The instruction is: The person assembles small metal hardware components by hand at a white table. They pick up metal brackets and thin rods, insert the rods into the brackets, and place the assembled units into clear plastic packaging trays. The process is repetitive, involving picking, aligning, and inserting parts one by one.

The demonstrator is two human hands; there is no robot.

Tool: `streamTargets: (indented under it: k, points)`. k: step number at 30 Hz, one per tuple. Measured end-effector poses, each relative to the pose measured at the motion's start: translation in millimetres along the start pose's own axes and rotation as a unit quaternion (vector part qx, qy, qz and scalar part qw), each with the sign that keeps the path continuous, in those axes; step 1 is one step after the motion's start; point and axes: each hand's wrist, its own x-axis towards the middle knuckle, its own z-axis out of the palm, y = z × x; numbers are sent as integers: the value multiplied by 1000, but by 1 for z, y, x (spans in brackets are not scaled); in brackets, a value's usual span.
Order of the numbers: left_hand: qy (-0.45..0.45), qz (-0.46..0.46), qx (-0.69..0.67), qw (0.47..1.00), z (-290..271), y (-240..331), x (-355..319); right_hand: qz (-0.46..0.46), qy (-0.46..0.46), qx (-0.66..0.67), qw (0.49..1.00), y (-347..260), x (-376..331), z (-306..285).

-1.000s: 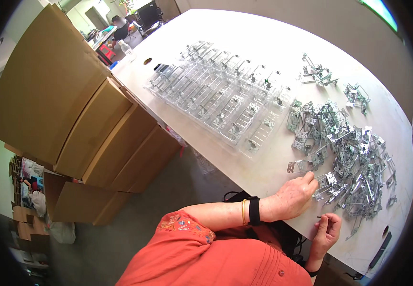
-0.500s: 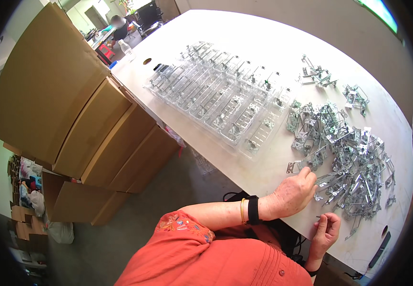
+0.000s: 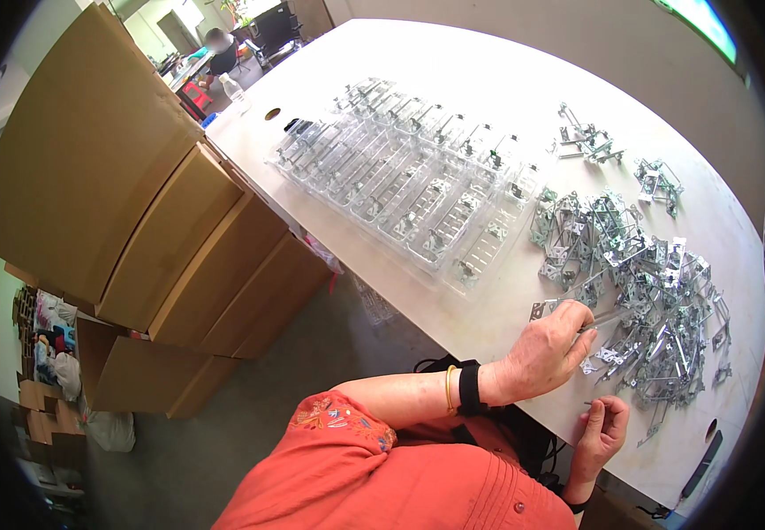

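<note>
My left hand (image 3: 541, 355) is closed, its thumb and forefinger on a thin metal strip (image 3: 610, 317) that reaches right over the heap. Beside the heap's near edge, my right hand (image 3: 602, 435) is closed in a pinch. Only a small dark end of what it holds shows at the fingertips, too small to name. The heap of metal brackets (image 3: 656, 309), silvery with rods and punched plates, lies tangled on the right of the white table. One flat punched bracket (image 3: 539, 310) sticks out at the heap's left, just past my left knuckles.
Clear plastic trays (image 3: 382, 190) with metal parts in their slots cover the table's left half. Two small bracket clusters (image 3: 587, 141) (image 3: 659, 184) lie behind the heap. A black bar (image 3: 702, 468) rests near the right edge. Cardboard boxes (image 3: 91, 168) stand left of the table.
My left hand has turned and lifted slightly at the heap's edge, and a metal strip now shows in its fingers. My right hand has stayed in place.
</note>
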Motion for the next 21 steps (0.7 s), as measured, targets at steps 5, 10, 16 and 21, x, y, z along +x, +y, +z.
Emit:
streamTargets:
  k: [5,10,16,21]
  points:
    - [3,-13,2,1000,3,-9,-5,-10,-4,6,1000,0,0,1]
    - [-10,-46,-2,999,2,-7,-8,-10,-3,1,1000,2,0,0]
    - [27,-20,27,999,-1,-4,0,-10,-1,-7,1000,3,0,0]
    - [-47,1,123,991,-4,-13,-6,-9,-1,-4,1000,1,0,0]
